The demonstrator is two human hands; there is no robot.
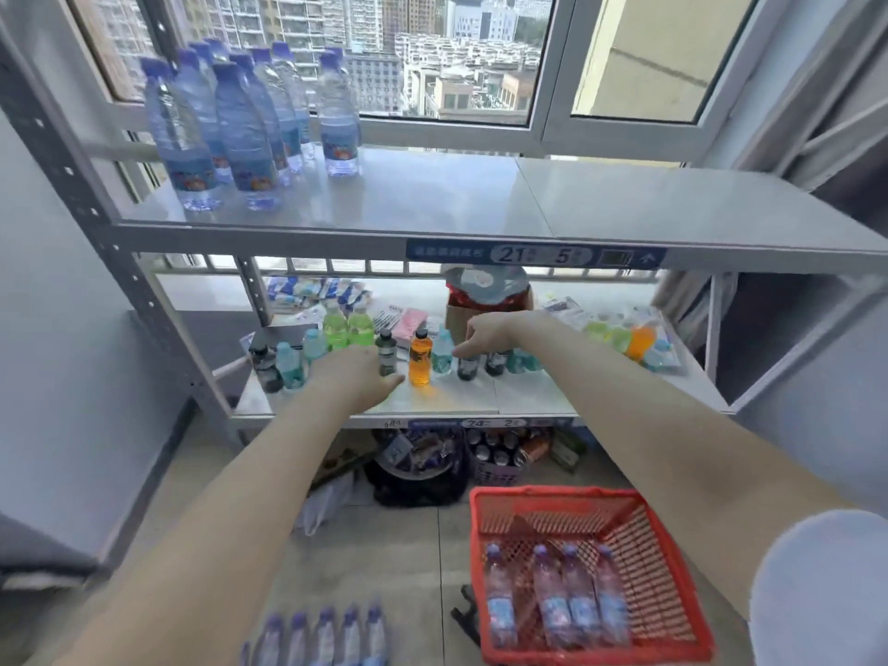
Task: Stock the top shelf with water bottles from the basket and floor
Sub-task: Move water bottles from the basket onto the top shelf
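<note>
Left hand and right hand hover empty, fingers loose; water bottles lie well apart, down in the red basket.

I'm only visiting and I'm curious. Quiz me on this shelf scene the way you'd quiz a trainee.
1. True or false: the red basket on the floor is empty.
2. Where on the top shelf do the water bottles stand? A) left end B) middle C) right end
3. Fill in: the orange bottle stands on the ___ shelf.
Key: 1 false, it holds four bottles; 2 A; 3 middle.
</note>
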